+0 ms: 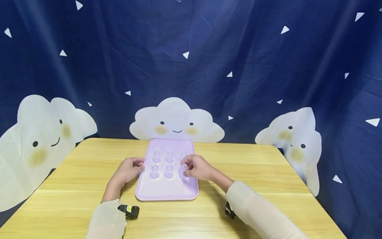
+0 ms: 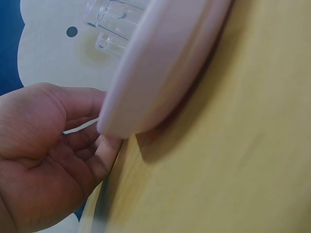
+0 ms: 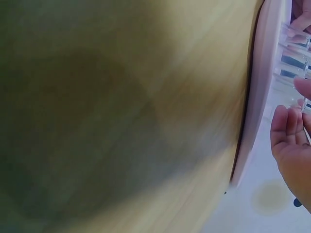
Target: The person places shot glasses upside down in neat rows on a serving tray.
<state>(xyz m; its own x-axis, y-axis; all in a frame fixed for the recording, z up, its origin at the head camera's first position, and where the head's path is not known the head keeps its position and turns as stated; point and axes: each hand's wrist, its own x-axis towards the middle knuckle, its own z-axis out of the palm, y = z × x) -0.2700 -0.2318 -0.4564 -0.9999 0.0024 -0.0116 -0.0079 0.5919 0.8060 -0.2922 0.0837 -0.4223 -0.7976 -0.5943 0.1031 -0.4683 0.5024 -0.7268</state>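
A lilac tray bears several small clear containers, set in two rows of three. My left hand grips the tray's left edge, with the thumb at the rim and the other fingers lower, as the left wrist view shows. My right hand pinches the front right clear container between thumb and fingers, at the tray's right side. Behind it, the back right container is partly hidden by that hand. The front middle container and front left container stand upright.
Under the tray is a wooden table, its far edge near a dark blue curtain with clouds and white triangles. Black wrist cameras sit at the left cuff and right cuff.
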